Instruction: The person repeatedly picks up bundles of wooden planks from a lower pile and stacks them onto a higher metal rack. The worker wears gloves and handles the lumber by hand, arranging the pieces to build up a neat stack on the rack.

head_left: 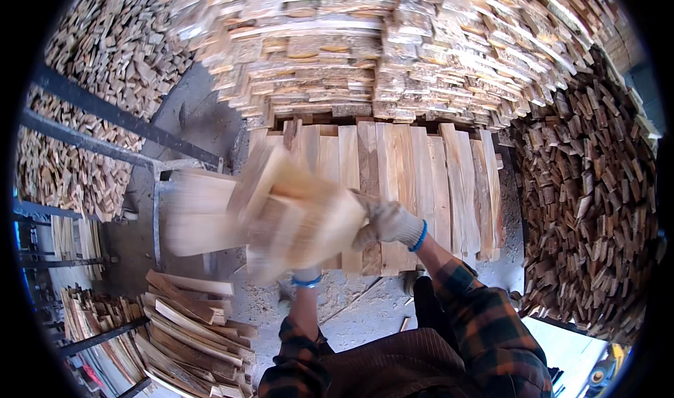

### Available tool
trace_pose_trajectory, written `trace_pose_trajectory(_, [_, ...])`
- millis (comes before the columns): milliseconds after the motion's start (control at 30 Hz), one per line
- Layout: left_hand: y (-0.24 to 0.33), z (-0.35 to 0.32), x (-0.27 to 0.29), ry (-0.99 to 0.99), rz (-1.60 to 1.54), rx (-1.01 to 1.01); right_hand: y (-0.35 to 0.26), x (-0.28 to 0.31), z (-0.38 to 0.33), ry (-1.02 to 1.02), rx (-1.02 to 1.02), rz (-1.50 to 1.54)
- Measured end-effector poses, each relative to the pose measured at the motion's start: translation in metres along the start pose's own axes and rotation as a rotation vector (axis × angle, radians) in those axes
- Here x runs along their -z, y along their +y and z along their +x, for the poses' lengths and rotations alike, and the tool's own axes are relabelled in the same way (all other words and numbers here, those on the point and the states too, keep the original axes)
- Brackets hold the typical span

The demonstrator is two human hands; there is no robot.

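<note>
A bundle of short pale wooden boards (298, 219), blurred by motion, is held tilted in front of me. My right hand (393, 222), in a whitish work glove with a blue cuff, grips the bundle's right end. From below, my left hand (307, 275) bears the bundle; its blue cuff shows, but its fingers are hidden behind the boards. Beneath and beyond lies a layer of boards (421, 187) set side by side, their ends pointing toward me. The held boards cover the left part of that layer.
A tall wall of stacked boards (316, 40) rises just behind the layer. Dark wood pieces (590, 208) are heaped at right. A metal frame (158, 208) stands at left, with loose slats (196, 328) at the lower left. Wood scraps litter the floor (351, 296).
</note>
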State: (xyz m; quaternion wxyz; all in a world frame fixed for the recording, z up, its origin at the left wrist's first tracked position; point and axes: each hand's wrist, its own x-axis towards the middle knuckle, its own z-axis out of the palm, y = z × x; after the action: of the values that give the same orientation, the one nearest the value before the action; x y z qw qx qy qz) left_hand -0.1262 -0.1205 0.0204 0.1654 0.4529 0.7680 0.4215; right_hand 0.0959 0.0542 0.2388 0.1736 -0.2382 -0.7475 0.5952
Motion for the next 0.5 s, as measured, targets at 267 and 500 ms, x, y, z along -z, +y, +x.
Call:
trace_pose_trajectory(267, [0.108, 0.046, -0.12, -0.316, -0.168, -0.219, 0.126, 0.041, -0.099, 0.478, -0.1, 0.357])
trace_pose_trajectory(500, [0.199, 0.018, -0.106, -0.472, -0.228, 0.157, 0.162, 0.03, -0.117, 0.534, -0.289, 0.36])
